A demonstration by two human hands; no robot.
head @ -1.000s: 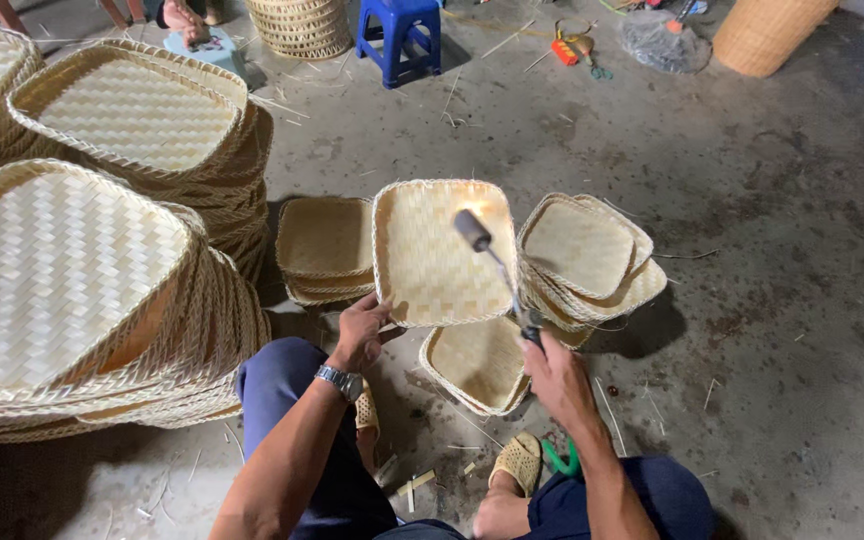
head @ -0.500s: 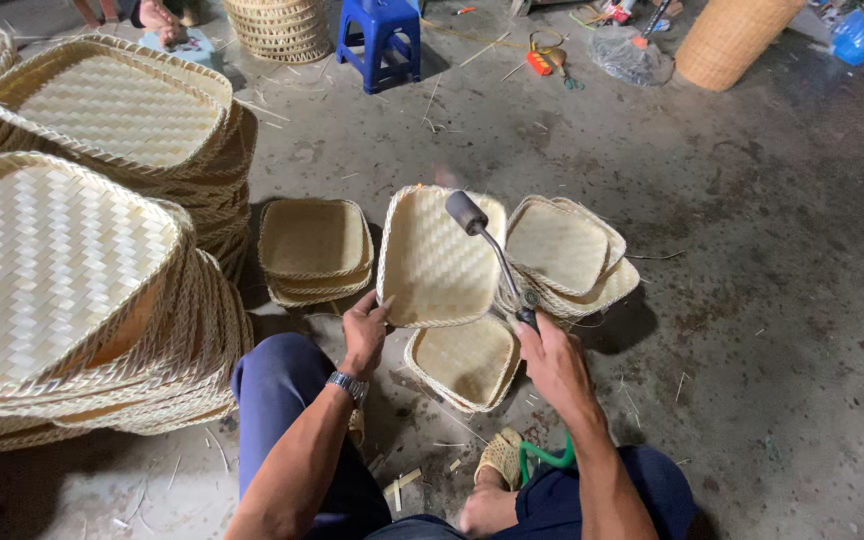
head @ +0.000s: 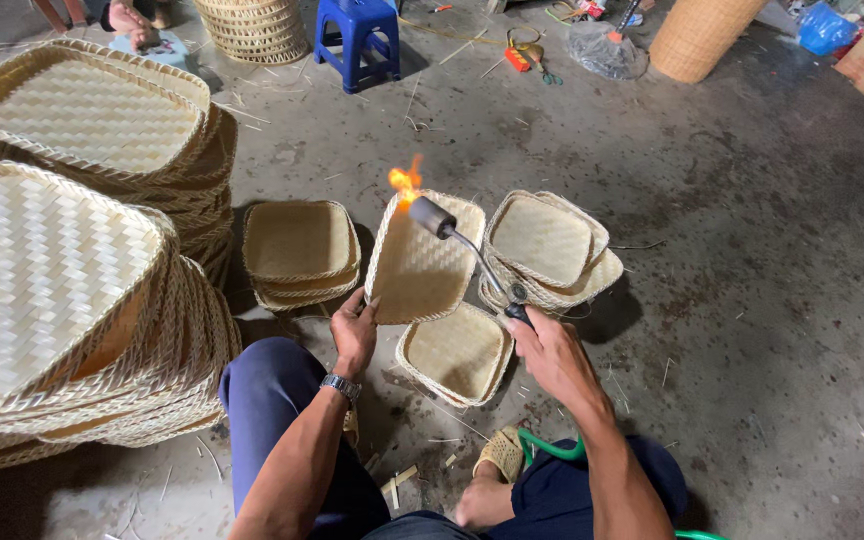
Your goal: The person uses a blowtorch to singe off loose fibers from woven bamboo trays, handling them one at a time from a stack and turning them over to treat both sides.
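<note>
Now the left hand (head: 354, 333) has its fingers clamped on the tilted woven tray (head: 420, 258), above the floor, while the right hand (head: 552, 350) grips the torch (head: 462, 245), flame at the rim. Singeing seems underway; next probably needs turning the tray.

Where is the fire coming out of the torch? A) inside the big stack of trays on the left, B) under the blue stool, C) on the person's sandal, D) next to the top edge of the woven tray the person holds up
D: the flame burns at the torch head, beside the upper rim of the tilted woven tray held by the left hand; the right hand grips the torch handle.
</note>
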